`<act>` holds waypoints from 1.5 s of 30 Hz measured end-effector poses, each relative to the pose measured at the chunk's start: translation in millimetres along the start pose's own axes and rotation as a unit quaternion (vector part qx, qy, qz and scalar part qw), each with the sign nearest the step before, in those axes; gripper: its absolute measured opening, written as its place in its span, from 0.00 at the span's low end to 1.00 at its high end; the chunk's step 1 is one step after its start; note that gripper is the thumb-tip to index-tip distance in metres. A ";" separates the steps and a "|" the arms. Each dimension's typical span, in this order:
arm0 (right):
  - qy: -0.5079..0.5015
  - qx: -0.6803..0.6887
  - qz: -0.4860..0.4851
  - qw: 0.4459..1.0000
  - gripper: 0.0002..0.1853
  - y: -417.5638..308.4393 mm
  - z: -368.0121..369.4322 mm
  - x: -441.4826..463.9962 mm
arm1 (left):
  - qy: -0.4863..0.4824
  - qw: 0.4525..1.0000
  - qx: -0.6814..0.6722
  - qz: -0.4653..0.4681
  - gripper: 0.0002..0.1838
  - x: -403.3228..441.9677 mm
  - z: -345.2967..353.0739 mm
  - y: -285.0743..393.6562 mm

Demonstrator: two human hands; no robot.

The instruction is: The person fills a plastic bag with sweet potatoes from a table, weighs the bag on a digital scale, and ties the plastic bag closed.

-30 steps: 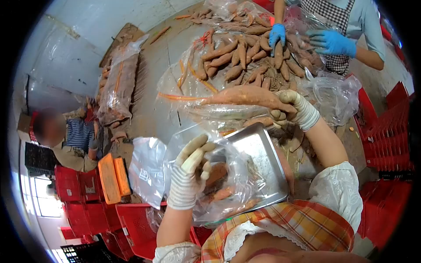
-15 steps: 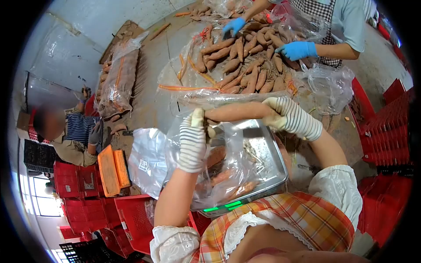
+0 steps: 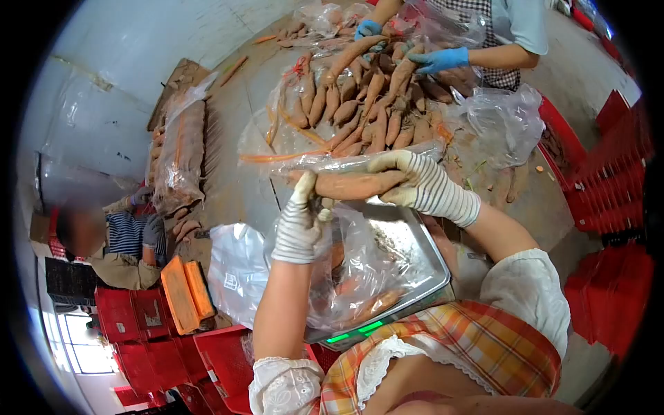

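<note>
A long sweet potato (image 3: 356, 185) lies level between my two gloved hands, above the scale. My left hand (image 3: 301, 220), in a white striped glove, grips its left end with the thumb up. The right end is held by my right hand (image 3: 422, 181), fingers closed over it. Beneath them a clear plastic bag (image 3: 353, 277) with several sweet potatoes inside rests in the metal tray (image 3: 430, 257) of a scale. Part of the bag's opening is hidden behind my left hand.
A heap of sweet potatoes (image 3: 373, 97) covers the table's far side, where a co-worker's blue-gloved hand (image 3: 441, 61) holds one. Flat plastic bags (image 3: 237, 261) lie left of the tray. A filled sack (image 3: 181, 155) and another person stand further left. Red crates (image 3: 612, 187) are stacked right.
The sweet potato in my hands has come slightly lower and nearer the left, and my right hand moved with it. The co-worker has lifted sweet potatoes from the heap.
</note>
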State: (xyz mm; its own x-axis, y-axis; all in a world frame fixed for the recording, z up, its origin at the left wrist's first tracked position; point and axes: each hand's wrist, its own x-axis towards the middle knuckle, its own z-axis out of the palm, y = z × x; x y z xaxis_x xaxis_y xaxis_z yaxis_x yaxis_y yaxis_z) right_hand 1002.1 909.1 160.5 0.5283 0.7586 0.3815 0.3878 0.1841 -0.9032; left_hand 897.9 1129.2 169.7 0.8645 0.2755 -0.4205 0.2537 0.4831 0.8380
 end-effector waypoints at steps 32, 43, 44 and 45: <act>0.160 0.119 0.069 0.977 0.27 5.1 -5.4 7.9 | -0.021 0.993 -0.005 0.116 0.34 -93.3 26.2 4.5; -0.278 -0.199 -0.035 0.939 0.11 -104.1 74.7 25.2 | -0.015 0.970 0.053 0.238 0.47 -196.8 -41.2 72.2; -0.312 -0.141 -0.016 0.939 0.12 -89.9 91.7 20.0 | -0.031 0.966 0.045 0.252 0.46 -198.1 -39.0 73.9; -0.344 -0.083 0.008 0.935 0.13 -75.5 108.7 14.9 | -0.050 0.962 0.037 0.265 0.45 -197.3 -37.6 75.0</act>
State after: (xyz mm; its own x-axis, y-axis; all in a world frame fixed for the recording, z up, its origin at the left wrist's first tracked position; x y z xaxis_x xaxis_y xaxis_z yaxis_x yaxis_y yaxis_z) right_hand 898.7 974.4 213.0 -0.0535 0.9935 0.1005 0.5256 0.1136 -0.8431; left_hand 730.1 1142.3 302.5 0.9173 0.3837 0.1062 -0.2083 0.2352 0.9494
